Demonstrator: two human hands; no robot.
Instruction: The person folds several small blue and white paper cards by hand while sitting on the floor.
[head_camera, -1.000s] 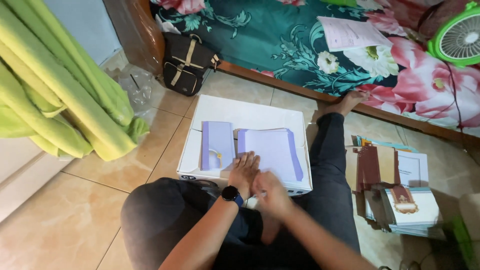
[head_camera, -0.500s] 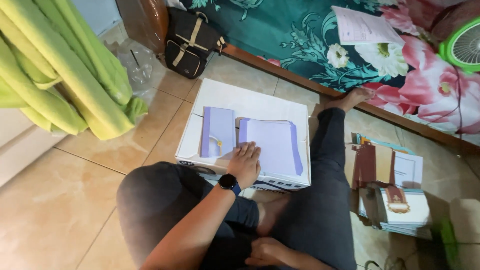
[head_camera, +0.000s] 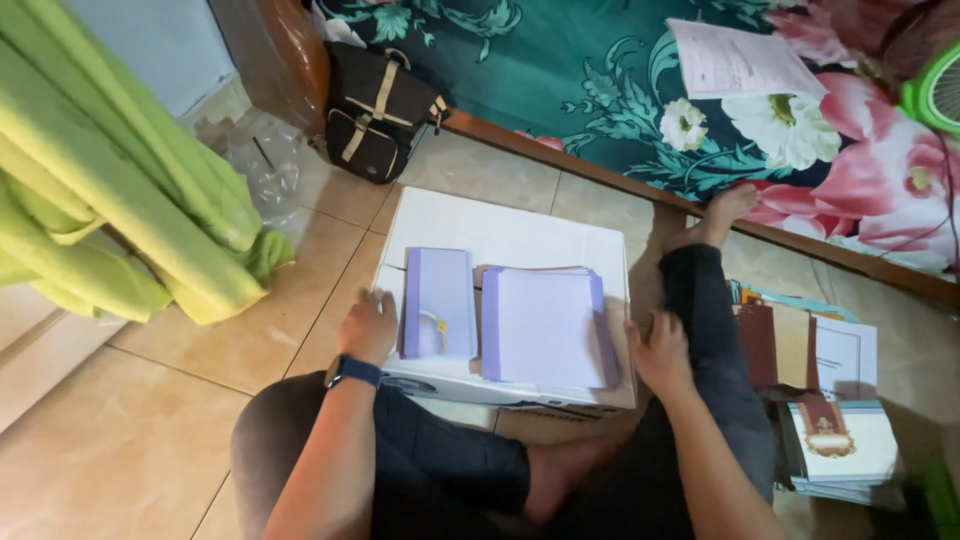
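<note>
White cardboard box (head_camera: 500, 225), flat-lidded and rectangular, sat at frame centre on glossy beige tiles (head_camera: 120, 440), gripped at its left edge by the left hand (head_camera: 367, 325); lilac paper stacks (head_camera: 545, 325) lay on top, and the right hand (head_camera: 658, 352) clasped its right edge.

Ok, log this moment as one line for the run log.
left hand: on white box left edge | right hand: on right edge | on top: purple folder, paper stack
</note>
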